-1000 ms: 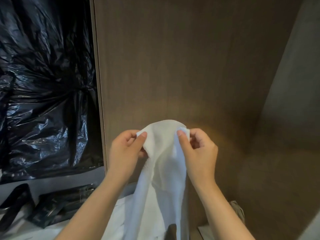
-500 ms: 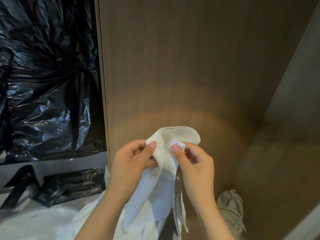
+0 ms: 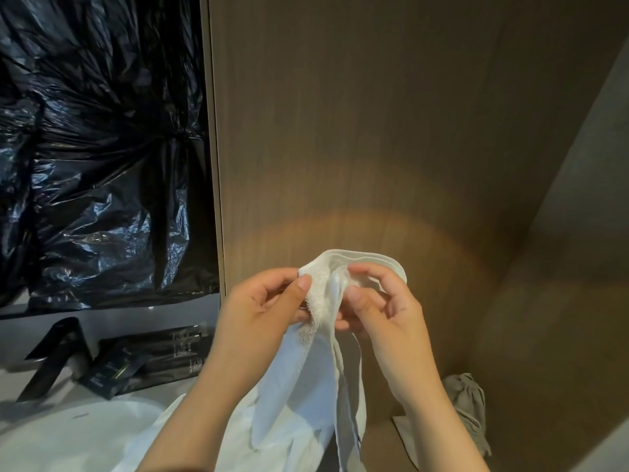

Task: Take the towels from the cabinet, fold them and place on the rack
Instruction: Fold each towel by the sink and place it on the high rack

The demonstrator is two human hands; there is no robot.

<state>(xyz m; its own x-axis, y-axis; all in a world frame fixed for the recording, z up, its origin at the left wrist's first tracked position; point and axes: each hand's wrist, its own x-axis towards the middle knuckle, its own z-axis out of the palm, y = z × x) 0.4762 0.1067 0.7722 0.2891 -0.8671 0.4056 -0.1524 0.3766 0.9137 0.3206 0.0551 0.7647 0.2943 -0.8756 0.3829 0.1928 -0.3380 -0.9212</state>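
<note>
Both forearms come up from the bottom edge and converge in front of the brown wooden cabinet panel [image 3: 374, 131]. The left hand [image 3: 269, 304] and the right hand [image 3: 384, 311] sit close together at the same height, knuckles turned outward, with only a strip of cloth between them.

The white towel [image 3: 306, 386] is up in the air between them. The left hand pinches it near the top, thumb pressed flat on the front of the cloth and the other fingers curled in behind it. The right hand pinches the bunched top edge between thumb and forefinger; its remaining fingers are loosely curled below, and how much cloth they catch is hard to tell. A hemmed fold of the towel arches over the top of the right hand.

From the two grips the towel hangs straight down in long narrow folds between the wrists and runs out of view at the bottom.

To the left, a crinkled black plastic bag [image 3: 102, 165] fills the open compartment. Below it, dark packets [image 3: 153, 356] lie on a pale worktop [image 3: 51, 430]. A grey cloth [image 3: 466, 403] sits at lower right against the panel.
</note>
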